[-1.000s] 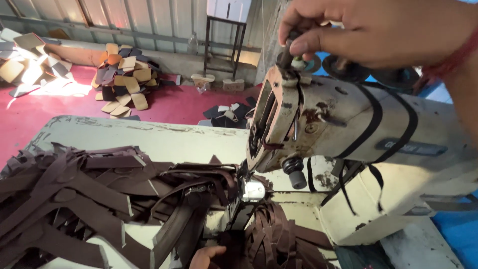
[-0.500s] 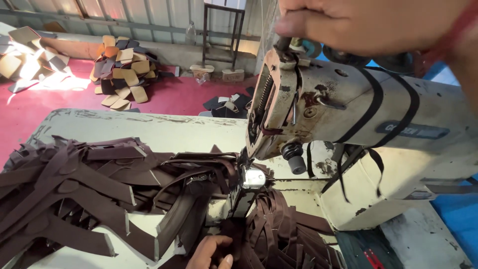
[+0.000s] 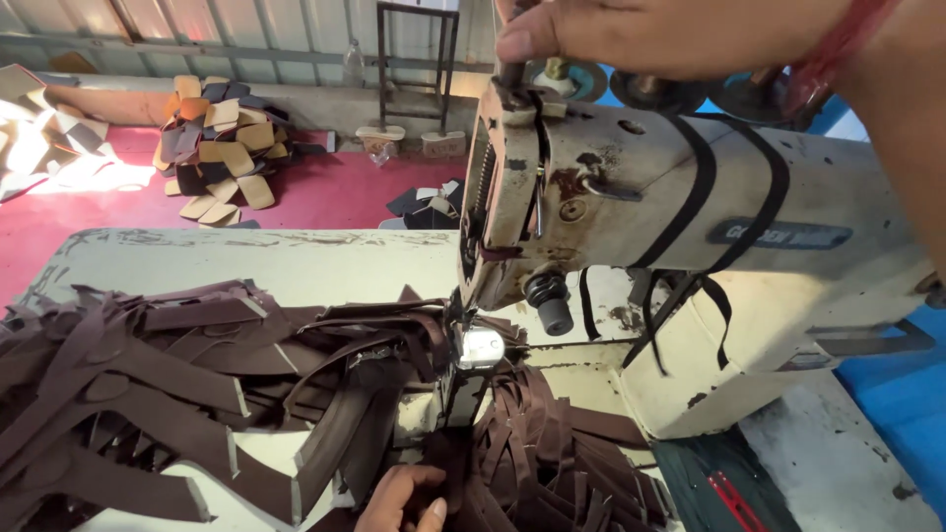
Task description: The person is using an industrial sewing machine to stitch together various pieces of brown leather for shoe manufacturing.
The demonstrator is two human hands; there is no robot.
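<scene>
1. Head view: the right hand (image 3: 680,34) is closed around a small knob (image 3: 512,74) on top of the cream sewing machine (image 3: 690,227), pinched between thumb and fingers.
2. The left hand (image 3: 402,500) is pressed, fingers curled, on a dark brown strap (image 3: 448,473) just below the needle area.
3. Brown strap pieces (image 3: 168,384) are heaped on the table (image 3: 246,261) to the left.

The cream-painted metal sewing machine (image 3: 690,227) looks worn, chipped and oil-stained. Dark brown leather-like straps (image 3: 197,374) appear matt and smooth. The pale painted surface (image 3: 246,261) is scuffed, dull and grimy at its edges.
</scene>
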